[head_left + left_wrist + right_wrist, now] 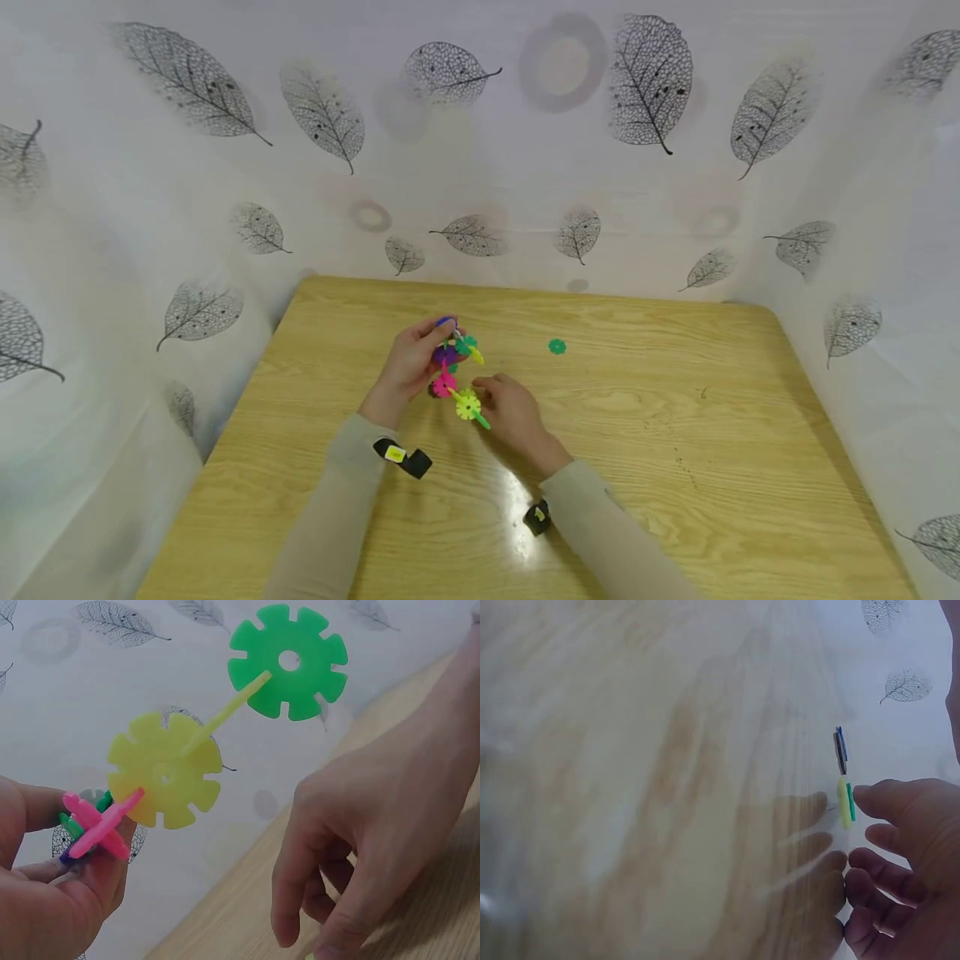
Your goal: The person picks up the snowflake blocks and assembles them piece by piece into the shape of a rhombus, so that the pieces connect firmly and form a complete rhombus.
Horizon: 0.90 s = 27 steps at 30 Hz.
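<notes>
White sheeting printed with grey leaves closes in the wooden table [675, 467] on its far side and both flanks, leaving only the near edge free. Bare wood lies broadly to the right and toward the near edge. Above the middle of the table, the left hand [411, 363] pinches a chain of interlocked plastic snowflake discs [452, 367] at its pink end; in the left wrist view a yellow disc [165, 769] and a green disc [289, 661] stick out from that grip. The right hand [513, 414] sits just beside the chain's lower end, fingers loosely curled and holding nothing. A lone green disc [557, 347] lies on the table to the right, well clear of both hands.
</notes>
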### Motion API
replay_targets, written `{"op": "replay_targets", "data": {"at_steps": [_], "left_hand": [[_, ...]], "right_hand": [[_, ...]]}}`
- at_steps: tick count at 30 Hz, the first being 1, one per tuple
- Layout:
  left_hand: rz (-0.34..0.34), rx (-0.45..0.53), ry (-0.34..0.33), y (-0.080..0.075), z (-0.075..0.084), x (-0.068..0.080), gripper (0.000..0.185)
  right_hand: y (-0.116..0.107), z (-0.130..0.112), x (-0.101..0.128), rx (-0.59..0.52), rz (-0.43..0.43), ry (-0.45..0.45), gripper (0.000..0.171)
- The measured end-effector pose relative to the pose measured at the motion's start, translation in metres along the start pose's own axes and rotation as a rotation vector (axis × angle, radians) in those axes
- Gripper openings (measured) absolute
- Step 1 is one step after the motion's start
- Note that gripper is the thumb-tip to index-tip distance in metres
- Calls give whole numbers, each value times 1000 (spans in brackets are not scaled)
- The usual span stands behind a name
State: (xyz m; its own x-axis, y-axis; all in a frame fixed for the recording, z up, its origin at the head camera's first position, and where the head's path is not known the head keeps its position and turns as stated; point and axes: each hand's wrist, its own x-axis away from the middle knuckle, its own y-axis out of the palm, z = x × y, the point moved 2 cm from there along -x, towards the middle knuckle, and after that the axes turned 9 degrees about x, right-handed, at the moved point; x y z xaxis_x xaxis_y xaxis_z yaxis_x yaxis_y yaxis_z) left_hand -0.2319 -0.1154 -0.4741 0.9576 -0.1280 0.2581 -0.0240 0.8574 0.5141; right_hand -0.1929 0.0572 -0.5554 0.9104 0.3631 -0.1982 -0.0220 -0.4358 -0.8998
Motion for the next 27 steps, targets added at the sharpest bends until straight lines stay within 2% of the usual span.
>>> {"op": "replay_targets", "data": {"at_steps": [10, 17, 22, 27], "left_hand": [[-29, -10, -4, 1, 1, 3, 38], [-35, -22, -10, 1, 0, 3, 40], [-27, -18, -15, 1, -1, 2, 40], [-18, -17, -19, 0, -1, 1, 38]], "right_hand": [[4, -4, -2, 69, -7, -9, 40], [1, -7, -2, 56, -16, 16, 32], [-2, -7, -2, -14, -32, 62, 32], [-3, -1, -1, -196, -59, 130, 29]]}}
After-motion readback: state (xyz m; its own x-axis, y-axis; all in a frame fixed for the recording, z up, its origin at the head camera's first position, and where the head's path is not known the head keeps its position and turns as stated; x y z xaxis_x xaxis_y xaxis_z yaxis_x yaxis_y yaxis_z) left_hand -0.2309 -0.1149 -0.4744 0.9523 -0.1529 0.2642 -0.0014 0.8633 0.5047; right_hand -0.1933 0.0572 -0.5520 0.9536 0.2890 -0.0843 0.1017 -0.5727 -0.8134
